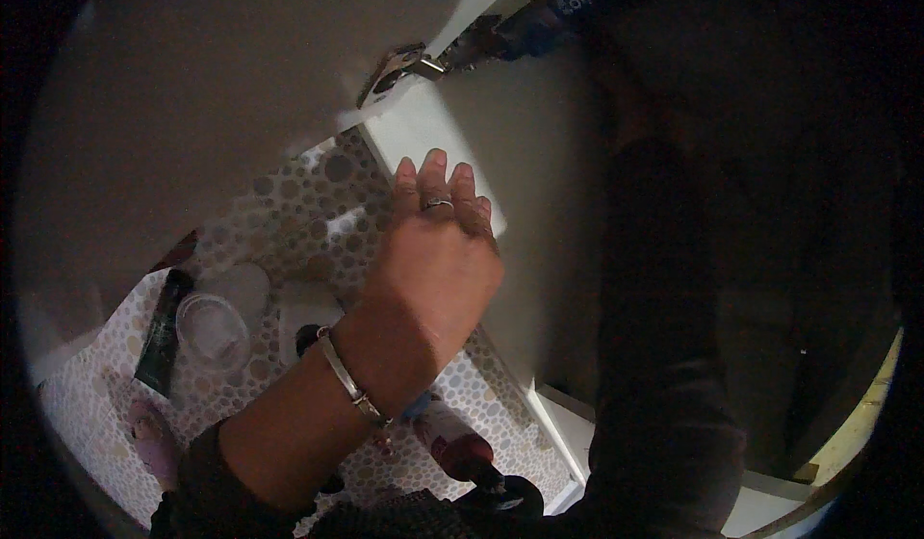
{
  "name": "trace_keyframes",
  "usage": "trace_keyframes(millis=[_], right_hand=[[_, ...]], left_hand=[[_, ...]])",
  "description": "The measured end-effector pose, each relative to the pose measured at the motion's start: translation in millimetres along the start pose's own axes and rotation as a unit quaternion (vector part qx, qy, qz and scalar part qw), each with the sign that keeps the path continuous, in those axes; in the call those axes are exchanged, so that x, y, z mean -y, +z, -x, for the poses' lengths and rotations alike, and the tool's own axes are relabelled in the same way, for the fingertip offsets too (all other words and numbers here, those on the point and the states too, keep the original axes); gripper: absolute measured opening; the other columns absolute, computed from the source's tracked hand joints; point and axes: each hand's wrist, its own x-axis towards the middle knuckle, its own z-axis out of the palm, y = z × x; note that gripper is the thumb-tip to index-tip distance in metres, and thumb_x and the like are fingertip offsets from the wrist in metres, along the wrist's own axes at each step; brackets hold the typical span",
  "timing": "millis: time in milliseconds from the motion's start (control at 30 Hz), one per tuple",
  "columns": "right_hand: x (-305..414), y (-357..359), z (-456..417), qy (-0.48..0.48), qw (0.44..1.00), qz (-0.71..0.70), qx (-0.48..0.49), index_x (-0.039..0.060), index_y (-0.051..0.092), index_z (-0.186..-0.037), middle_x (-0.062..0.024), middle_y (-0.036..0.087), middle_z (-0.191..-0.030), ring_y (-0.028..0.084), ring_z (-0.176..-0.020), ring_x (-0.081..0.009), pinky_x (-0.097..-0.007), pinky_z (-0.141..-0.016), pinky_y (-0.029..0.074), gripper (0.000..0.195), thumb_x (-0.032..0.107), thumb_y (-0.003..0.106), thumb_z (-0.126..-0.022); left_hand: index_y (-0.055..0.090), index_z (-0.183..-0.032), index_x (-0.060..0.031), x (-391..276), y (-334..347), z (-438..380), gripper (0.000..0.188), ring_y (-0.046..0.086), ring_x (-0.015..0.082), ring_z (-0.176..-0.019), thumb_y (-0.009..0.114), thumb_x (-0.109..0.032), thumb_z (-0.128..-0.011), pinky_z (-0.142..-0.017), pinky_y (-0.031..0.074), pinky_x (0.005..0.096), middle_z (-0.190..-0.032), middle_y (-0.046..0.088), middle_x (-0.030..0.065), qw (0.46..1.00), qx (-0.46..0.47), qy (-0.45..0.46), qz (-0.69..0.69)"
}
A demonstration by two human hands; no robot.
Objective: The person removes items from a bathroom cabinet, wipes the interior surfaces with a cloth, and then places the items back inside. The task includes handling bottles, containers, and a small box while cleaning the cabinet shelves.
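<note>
My left hand (440,250), with a ring and a metal bracelet, reaches across from the lower left. Its fingers lie over a white slab-like object (426,127) with a rounded corner. The thumb is hidden, so whether it grips the slab cannot be told. My right arm (657,322), in a dark sleeve, stretches up the right side into deep shadow. The right hand (635,102) shows only faintly there, near a dark blue item bearing writing (570,5). Whether it touches that item cannot be made out.
A pebble-patterned surface (498,387) has a white edge on its right. On it are a dark green tube (162,337), a round clear plastic lid or tub (213,330), a pinkish bottle (151,434) and a red bottle with a dark cap (455,438). A metal-edged fitting (397,70) sits beyond the slab.
</note>
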Motion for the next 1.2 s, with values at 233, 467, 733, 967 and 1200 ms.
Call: trace_keyframes(millis=[233, 467, 733, 967, 1200], right_hand=[[42, 2, 12, -0.056, 0.998, -0.037, -0.005, 0.0152, 0.065, -0.116, -0.0114, 0.061, -0.124, 0.059, -0.112, -0.0310, -0.0391, -0.096, 0.047, 0.042, 0.003, 0.058, -0.076], [43, -3, 56, -0.114, 0.989, -0.088, -0.048, 0.0157, 0.066, -0.115, -0.0112, 0.061, -0.124, 0.059, -0.112, -0.0310, -0.0391, -0.096, 0.047, 0.042, 0.002, 0.058, -0.076], [24, -2, 157, -0.191, 0.932, -0.299, -0.078, 0.0162, 0.066, -0.115, -0.0109, 0.061, -0.124, 0.059, -0.112, -0.0309, -0.0390, -0.096, 0.047, 0.043, 0.001, 0.058, -0.075], [28, -14, 294, -0.169, 0.939, -0.281, -0.105, 0.0222, 0.069, -0.109, -0.0093, 0.064, -0.120, 0.059, -0.109, -0.0309, -0.0355, -0.094, 0.047, 0.048, -0.007, 0.057, -0.073], [-5, -96, 358, -0.007, 0.757, -0.632, 0.164, 0.0061, 0.066, -0.107, -0.0115, 0.065, -0.111, 0.061, -0.105, -0.0298, -0.0377, -0.093, 0.048, 0.040, -0.009, 0.045, -0.076]], left_hand=[[0.061, -0.117, 0.0005, 4, 3, 4, 0.036, 0.047, 0.0415, -0.124, 0.052, -0.014, -0.086, -0.108, 0.032, 0.0539, -0.129, 0.054, 0.0224, 0.999, 0.017, -0.022, -0.044], [0.062, -0.117, -0.0020, 3, 5, 0, 0.034, 0.047, 0.0390, -0.125, 0.052, -0.014, -0.087, -0.107, 0.034, 0.0514, -0.129, 0.054, 0.0201, 0.999, 0.010, -0.009, -0.036], [0.057, -0.124, -0.0043, 4, -13, -15, 0.067, 0.044, 0.0395, -0.128, 0.081, -0.027, -0.065, -0.107, 0.035, 0.0506, -0.132, 0.052, 0.0193, 0.992, 0.125, 0.002, 0.026], [0.055, -0.126, -0.0003, 31, -48, 18, 0.053, 0.053, 0.0403, -0.116, 0.070, -0.019, -0.080, -0.097, 0.044, 0.0431, -0.122, 0.058, 0.0242, 0.976, 0.041, 0.056, 0.208], [0.055, -0.127, 0.0015, 55, -93, 46, 0.043, 0.063, 0.0189, -0.093, 0.063, -0.020, -0.091, -0.083, 0.049, 0.0303, -0.104, 0.067, 0.0160, 0.906, 0.099, -0.013, 0.411]])
